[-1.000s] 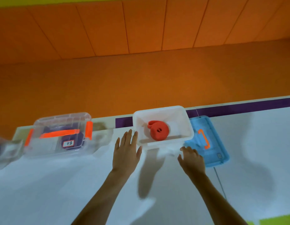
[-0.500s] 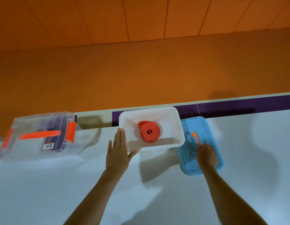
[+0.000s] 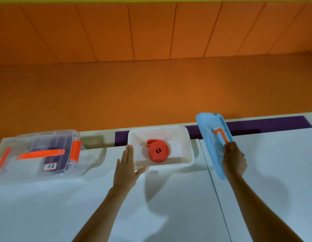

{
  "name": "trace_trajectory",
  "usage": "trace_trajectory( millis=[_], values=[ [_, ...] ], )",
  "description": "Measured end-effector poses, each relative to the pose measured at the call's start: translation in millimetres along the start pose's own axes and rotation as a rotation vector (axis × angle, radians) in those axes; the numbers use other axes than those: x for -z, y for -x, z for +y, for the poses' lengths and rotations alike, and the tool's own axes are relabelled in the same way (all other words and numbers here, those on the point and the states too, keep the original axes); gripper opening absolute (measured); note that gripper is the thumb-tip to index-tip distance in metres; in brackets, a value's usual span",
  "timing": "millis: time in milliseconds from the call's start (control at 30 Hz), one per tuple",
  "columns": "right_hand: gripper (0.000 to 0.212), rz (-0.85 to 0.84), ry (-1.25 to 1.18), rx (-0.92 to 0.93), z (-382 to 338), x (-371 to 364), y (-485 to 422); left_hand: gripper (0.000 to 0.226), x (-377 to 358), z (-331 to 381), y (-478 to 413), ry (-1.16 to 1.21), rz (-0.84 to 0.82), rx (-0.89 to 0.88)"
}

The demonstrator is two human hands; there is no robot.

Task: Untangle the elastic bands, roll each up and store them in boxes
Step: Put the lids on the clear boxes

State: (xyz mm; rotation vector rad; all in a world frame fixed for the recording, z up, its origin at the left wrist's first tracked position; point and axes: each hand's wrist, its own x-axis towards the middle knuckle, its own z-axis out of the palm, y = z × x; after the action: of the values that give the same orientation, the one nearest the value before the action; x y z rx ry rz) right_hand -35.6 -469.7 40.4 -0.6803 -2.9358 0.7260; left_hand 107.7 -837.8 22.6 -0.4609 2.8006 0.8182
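Nearest to you, on the white table (image 3: 169,215), both bare forearms reach forward from the bottom edge. Your left hand (image 3: 126,169) lies flat against the left wall of the open white box (image 3: 172,165), its fingers straight and pressed together. The thumb is spread wide and touches the box's near left corner. Inside, on the floor of the box, the rolled red-orange elastic band (image 3: 158,152) lies flat as a tight coil, with one loose loop sticking out at its far left. It touches neither hand.

To the right, your right hand (image 3: 234,159) has its fingers curled round the near end of the orange handle (image 3: 221,134) on the blue lid (image 3: 210,135). You hold the lid tilted, just beside the box and apart from it. Its far end reaches past the table's far edge in this view.

Well to the left stands a clear lidded box (image 3: 34,172), shut, with orange latches (image 3: 76,151) at its sides and an orange grip (image 3: 41,155) on top. It bears a white label (image 3: 50,166), whose writing is too blurred to read. A dark purple shape (image 3: 62,159) shows through the plastic, and you cannot tell what it is.

Along the table's far edge runs a purple strip (image 3: 266,122). Beyond it lies the orange floor (image 3: 151,93), then the orange panelled wall (image 3: 151,32).
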Motion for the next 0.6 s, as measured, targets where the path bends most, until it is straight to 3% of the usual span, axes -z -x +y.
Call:
trace_trajectory(
  millis=[100, 233, 333, 433, 600],
  values=[
    [0.022, -0.009, -0.032, 0.244, -35.0, 1.0, 10.2, 0.116, 6.4, 1.1, -0.3, 0.041, 0.026, -0.010],
    [0.018, 0.021, 0.181, 0.707, -76.0, -8.4, 32.6, 0.100, 20.4, 4.4, -0.6, 0.307, 0.206, 0.011],
    [0.017, 0.058, 0.172, 0.927, -99.9, -22.7, 50.2, 0.102, 25.3, 10.9, -7.9, 0.509, 0.216, 0.075],
    [0.012, 0.041, 0.089, 1.054, -113.2, -41.2, 62.1, 0.093, 24.8, 15.8, -23.6, 0.622, 0.164, 0.145],
    [0.019, -0.050, 0.062, 1.085, -106.3, -63.9, 70.9, 0.070, 8.4, 19.4, -36.1, 0.483, 0.157, 0.197]
  ],
)
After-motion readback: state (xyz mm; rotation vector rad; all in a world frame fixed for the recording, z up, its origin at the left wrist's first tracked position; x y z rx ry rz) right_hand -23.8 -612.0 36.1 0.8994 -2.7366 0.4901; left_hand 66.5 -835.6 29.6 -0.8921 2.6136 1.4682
